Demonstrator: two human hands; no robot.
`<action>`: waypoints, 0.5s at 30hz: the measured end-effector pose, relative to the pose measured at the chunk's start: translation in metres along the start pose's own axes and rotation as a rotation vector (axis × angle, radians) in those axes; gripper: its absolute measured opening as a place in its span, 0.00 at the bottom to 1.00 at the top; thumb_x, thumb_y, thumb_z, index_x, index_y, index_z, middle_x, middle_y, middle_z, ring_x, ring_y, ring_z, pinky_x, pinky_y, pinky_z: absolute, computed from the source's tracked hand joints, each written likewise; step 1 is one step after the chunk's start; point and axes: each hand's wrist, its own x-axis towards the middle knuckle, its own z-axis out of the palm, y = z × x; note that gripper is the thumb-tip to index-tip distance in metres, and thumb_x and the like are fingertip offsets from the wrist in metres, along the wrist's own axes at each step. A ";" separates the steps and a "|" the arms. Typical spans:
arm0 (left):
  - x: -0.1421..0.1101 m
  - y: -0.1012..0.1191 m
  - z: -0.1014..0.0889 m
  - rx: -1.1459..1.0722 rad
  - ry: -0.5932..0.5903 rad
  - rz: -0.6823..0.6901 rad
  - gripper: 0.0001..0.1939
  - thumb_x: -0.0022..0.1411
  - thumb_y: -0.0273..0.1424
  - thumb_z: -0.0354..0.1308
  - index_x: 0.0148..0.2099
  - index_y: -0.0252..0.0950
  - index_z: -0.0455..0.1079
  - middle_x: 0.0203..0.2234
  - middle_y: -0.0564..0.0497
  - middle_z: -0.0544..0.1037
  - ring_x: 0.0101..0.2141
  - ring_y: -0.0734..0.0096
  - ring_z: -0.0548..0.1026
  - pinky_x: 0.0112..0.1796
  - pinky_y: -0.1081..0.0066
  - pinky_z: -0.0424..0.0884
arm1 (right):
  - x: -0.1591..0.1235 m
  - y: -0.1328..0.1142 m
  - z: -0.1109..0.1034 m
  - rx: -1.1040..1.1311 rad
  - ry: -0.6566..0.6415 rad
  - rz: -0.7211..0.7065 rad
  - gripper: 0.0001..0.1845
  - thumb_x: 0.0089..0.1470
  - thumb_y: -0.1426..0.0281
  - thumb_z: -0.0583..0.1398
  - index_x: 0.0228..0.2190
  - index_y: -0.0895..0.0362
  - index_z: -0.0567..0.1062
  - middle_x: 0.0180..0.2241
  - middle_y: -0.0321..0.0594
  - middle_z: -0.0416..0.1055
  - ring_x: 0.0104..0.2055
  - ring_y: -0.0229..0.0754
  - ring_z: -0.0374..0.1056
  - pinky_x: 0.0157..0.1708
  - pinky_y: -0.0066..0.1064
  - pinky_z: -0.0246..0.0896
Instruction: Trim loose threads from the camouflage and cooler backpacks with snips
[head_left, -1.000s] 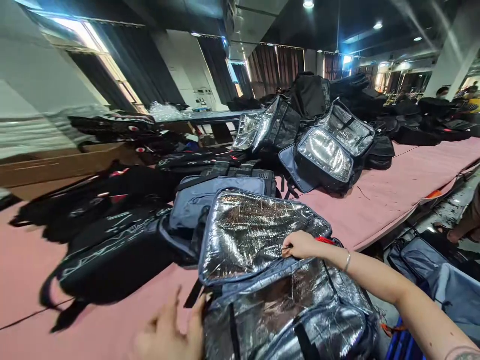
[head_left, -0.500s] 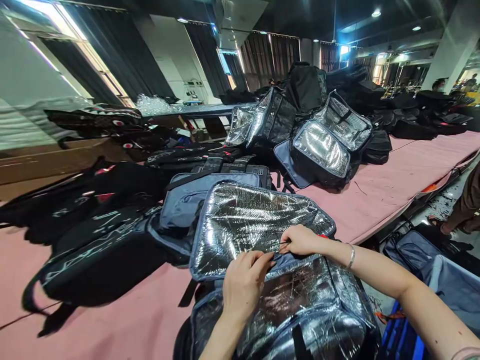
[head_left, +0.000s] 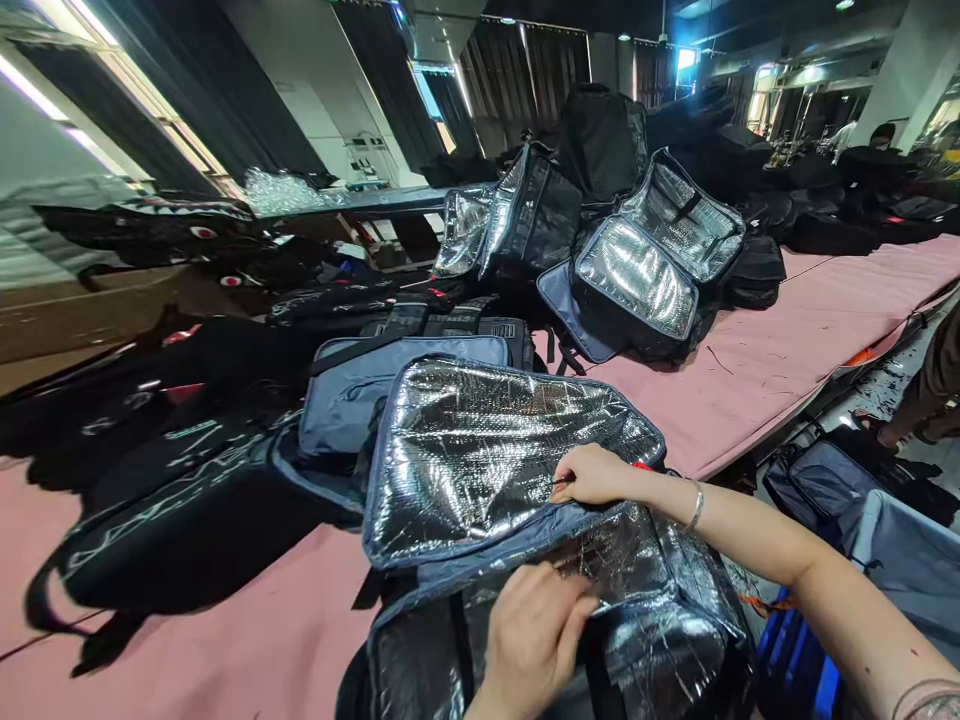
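An insulated backpack (head_left: 615, 650) lies unfolded before me, its silver foil lining showing and its foil-lined flap (head_left: 480, 450) laid back with dark blue binding along the edge. My right hand (head_left: 596, 473) is closed in a pinch at the flap's lower edge. A small dark tip shows between thumb and finger; what it belongs to is hidden. Lower down, over the foil compartment beside a black strap (head_left: 600, 675), my left hand (head_left: 534, 630) has its fingers curled together. Its fingertips are partly blurred, so anything in them cannot be made out.
Another foil-lined bag (head_left: 637, 275) stands open farther along the pink-covered table (head_left: 810, 340). Black backpacks (head_left: 187, 540) are heaped at left. On the floor at right are a grey-lined open bag (head_left: 907, 560) and a blue item (head_left: 795, 650). A person's leg (head_left: 937, 380) shows at the right edge.
My left hand has left the flap's edge and come down toward me, over the compartment. My right hand stays at the flap's edge in the same pinch. The view has shifted slightly.
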 end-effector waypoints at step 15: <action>0.020 -0.010 0.021 0.526 0.129 -0.537 0.12 0.57 0.40 0.55 0.31 0.36 0.71 0.23 0.48 0.71 0.30 0.61 0.67 0.28 0.67 0.59 | -0.010 -0.020 0.004 -0.045 0.091 0.038 0.07 0.48 0.64 0.60 0.29 0.52 0.77 0.29 0.38 0.75 0.34 0.43 0.69 0.27 0.28 0.54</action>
